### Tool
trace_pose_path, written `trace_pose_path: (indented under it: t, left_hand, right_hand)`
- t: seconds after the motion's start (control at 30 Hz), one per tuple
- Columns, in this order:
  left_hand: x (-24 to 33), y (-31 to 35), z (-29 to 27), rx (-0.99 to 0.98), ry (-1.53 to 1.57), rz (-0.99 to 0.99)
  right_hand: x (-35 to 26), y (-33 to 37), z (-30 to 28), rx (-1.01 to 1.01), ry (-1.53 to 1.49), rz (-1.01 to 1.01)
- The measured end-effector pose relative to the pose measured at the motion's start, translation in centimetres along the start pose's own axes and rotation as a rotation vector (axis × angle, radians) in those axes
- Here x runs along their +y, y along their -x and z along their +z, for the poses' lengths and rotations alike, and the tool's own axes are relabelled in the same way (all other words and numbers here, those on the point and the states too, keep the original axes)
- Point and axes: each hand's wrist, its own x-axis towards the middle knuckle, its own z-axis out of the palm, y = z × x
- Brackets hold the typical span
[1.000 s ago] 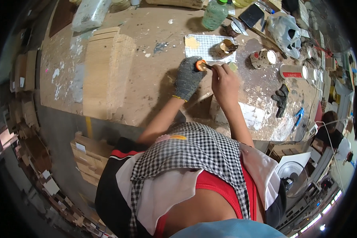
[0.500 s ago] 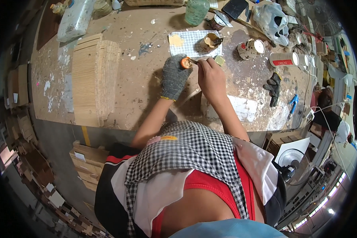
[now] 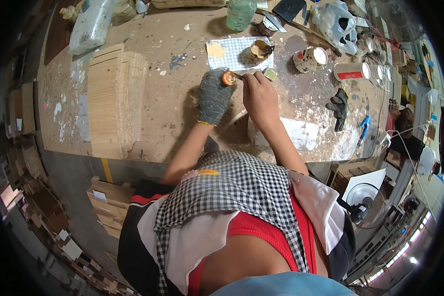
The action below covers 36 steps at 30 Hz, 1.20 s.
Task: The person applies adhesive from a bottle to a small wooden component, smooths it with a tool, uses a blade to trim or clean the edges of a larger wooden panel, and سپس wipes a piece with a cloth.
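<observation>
My left hand point(image 3: 213, 98), in a grey knit glove with a yellow cuff edge, is closed around a small orange-rimmed pot point(image 3: 229, 78) of beige paste. My bare right hand point(image 3: 261, 98) pinches a thin dark tool point(image 3: 238, 76), seemingly a small spatula, its tip at the pot's rim. Just beyond the hands lies a dotted white sheet point(image 3: 237, 48) with a smear of beige paste point(image 3: 216, 50). On its right part stands an open tub point(image 3: 258, 51), stained brown, with a dark-handled tool in it. A small greenish block point(image 3: 270, 74) sits beside my right fingers.
Thin wooden boards point(image 3: 106, 98) are stacked at the left of the stained worktable point(image 3: 172, 89). To the right are a smeared tub point(image 3: 308, 60), a white-and-red paper cup point(image 3: 350, 72), a dark glove point(image 3: 338, 109) and blue-handled pliers point(image 3: 364, 129). A green jar point(image 3: 240, 15) stands at the back.
The whole view has shifted slightly, so things sit a little further left. Both hands keep their hold on the pot and the tool, with the tool still at the rim.
</observation>
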Motion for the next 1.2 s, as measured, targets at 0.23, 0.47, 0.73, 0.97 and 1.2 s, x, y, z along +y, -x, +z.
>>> trace_pose_path:
  t: [0.23, 0.47, 0.73, 0.97, 1.2]
  left_hand:
    - [0.9, -0.2, -0.3, 0.013, -0.01, 0.015]
    - [1.7, 0.0, -1.1, -0.022, -0.005, -0.035]
    - [1.8, 0.0, -1.2, -0.007, 0.016, -0.066]
    - [0.2, 0.0, -0.4, 0.013, -0.06, -0.027]
    - [2.1, -0.1, -1.4, -0.023, -0.013, -0.045]
  right_hand:
    - [-0.4, 0.1, -0.1, -0.012, -0.066, -0.001]
    - [-0.1, 0.2, -0.2, -0.006, -0.076, -0.009]
    - [0.3, 0.2, -0.2, 0.005, -0.053, -0.043]
    - [0.2, 0.0, -0.3, 0.067, 0.007, -0.127]
    - [0.0, 0.1, -0.7, 0.028, 0.026, -0.126]
